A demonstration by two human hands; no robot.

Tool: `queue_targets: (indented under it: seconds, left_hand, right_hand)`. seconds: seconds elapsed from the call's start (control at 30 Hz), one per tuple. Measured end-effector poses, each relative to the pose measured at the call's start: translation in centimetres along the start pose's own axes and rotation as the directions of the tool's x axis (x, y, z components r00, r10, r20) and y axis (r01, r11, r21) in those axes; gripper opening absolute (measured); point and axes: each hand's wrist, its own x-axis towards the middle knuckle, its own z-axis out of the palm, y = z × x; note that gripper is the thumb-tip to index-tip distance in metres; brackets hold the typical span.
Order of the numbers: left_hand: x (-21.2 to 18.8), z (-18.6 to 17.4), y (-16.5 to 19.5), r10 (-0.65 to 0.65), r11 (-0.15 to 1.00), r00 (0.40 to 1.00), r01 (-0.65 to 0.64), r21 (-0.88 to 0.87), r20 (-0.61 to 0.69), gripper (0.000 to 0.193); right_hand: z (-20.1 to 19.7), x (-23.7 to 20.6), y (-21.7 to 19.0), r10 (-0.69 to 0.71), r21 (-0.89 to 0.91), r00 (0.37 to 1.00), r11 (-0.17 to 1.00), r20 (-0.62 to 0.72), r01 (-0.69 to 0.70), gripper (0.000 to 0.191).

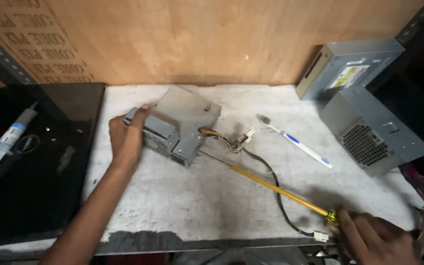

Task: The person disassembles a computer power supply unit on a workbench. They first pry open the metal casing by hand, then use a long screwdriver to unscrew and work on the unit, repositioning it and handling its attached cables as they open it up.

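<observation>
Head view | left hand (126, 137) is clamped on small grey supply (172, 127), mid-bench | right hand (374, 240) is closed round long screwdriver (271, 185) | tip best kept square to case, supply pinned flat.

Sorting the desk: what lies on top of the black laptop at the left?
A syringe-like tube with a blue band lies on the closed black laptop. Anything under the laptop is covered and cannot be seen.

Small grey metal power supply (175, 128) lies on the bench, yellow-shafted screwdriver (271, 185) tip touching it.
</observation>
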Motion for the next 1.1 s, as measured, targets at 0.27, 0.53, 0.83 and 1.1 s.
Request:
queue_targets:
  seconds: [0.27, 0.53, 0.83, 1.1]
  left_hand:
    - [0.2, -0.2, 0.8, -0.033, 0.984, 0.999, 0.029, 0.173, 0.02, 0.043]
    - [-0.7, -1.3, 4.5, 0.841, 0.275, 0.409, -0.887, 0.371, 0.355, 0.028]
    - [-0.4, 2.0, 4.6, 0.701, 0.394, 0.529, -0.847, 0.358, 0.479, 0.03]
    - [-0.4, 2.3, 3.9, 0.728, 0.365, 0.512, -0.853, 0.374, 0.456, 0.033]
  right_hand:
    - [-0.9, 5.1, 3.9, 0.116, 0.31, 0.302, -0.063, 0.946, -0.949, 0.028]
    - [-3.3, 5.8, 2.5, 0.018, 0.814, 0.858, 0.308, 0.513, -0.493, 0.036]
    - [-4.8, 6.2, 0.5, 0.325, 0.422, 0.658, 0.56, 0.679, -0.713, 0.03]
    - [-0.7, 0.5, 0.4, 0.023, 0.03, 0.996, 0.999, 0.09, -0.026, 0.047]
